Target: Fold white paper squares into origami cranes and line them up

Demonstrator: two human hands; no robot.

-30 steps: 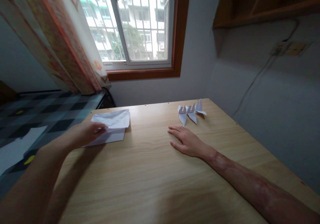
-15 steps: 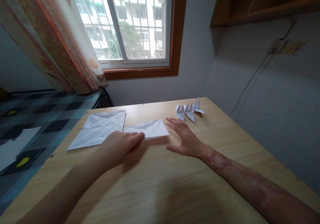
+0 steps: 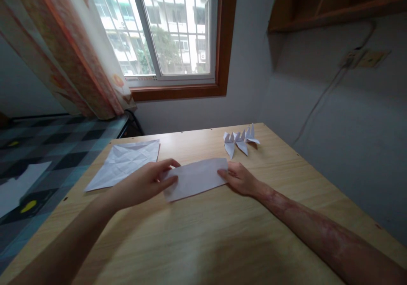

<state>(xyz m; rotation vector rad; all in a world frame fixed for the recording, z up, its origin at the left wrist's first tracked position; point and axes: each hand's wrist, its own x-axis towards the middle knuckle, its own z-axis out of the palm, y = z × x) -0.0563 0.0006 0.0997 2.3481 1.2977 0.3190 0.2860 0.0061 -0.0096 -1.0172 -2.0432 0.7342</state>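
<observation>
A white sheet of paper [image 3: 197,178] lies slightly lifted over the middle of the wooden table [image 3: 203,242]. My left hand [image 3: 149,182] pinches its left edge, thumb on top. My right hand [image 3: 241,178] holds its right edge with fingers curled on it. A creased white sheet [image 3: 125,166] lies flat to the left of my left hand. A few folded white paper cranes [image 3: 241,140] stand near the table's far edge, just beyond my right hand.
The table stands against a grey wall on the right, with a window [image 3: 171,31] and patterned curtain [image 3: 63,48] behind. A checkered bed cover [image 3: 41,153] lies to the left, with a white sheet on it. A wooden shelf [image 3: 333,5] hangs overhead.
My left hand took one sheet off the pile at the left and carried it to the table's middle. My right hand moved in and caught its right edge.
</observation>
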